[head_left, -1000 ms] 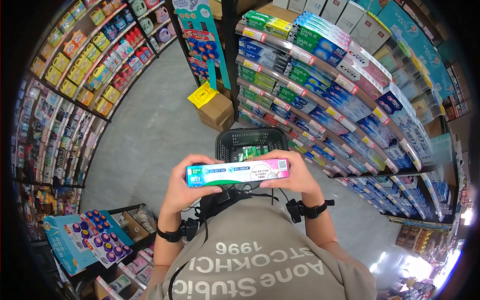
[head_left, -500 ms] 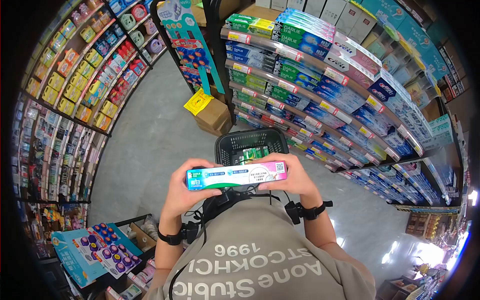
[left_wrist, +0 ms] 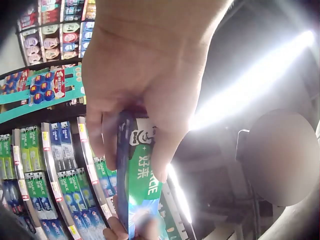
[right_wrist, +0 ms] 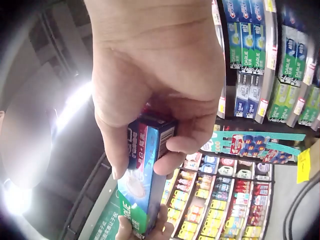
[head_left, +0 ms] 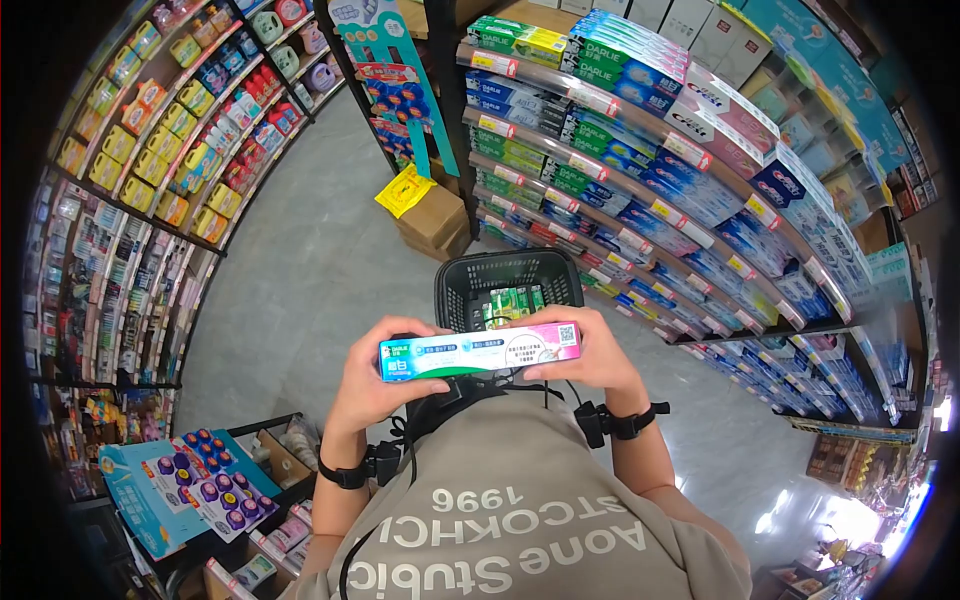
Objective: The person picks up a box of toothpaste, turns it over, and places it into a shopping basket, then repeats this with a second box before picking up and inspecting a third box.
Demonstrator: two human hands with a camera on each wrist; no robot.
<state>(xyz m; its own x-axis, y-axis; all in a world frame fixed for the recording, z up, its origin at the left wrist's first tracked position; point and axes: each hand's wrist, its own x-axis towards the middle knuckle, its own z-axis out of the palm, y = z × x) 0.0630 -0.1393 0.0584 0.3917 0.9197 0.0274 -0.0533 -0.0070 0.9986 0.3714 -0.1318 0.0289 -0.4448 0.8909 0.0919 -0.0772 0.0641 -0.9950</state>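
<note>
Both hands hold one long toothpaste box [head_left: 480,352] level in front of the body, its white, blue and pink side facing the head camera. My left hand [head_left: 375,372] grips the blue end, thumb along the near edge. At the pink end, my right hand [head_left: 590,355] grips it the same way. The left wrist view shows the left hand [left_wrist: 145,75] around the end of the box [left_wrist: 142,185], whose green face reads DARLIE. In the right wrist view the right hand [right_wrist: 157,70] pinches the other end of the box [right_wrist: 145,175].
A black basket [head_left: 455,285] with several green packs stands just beyond the hands. Toothpaste shelves [head_left: 640,190] curve along the right. Cartons [head_left: 432,222] with a yellow bag sit ahead on the floor [head_left: 290,250]. Bottle shelves [head_left: 150,150] rise at left; a display [head_left: 150,500] stands lower left.
The head view has shifted slightly, so shelves and basket sit a little differently in it. Both hands keep their hold on the box, which stays nearly in the same place.
</note>
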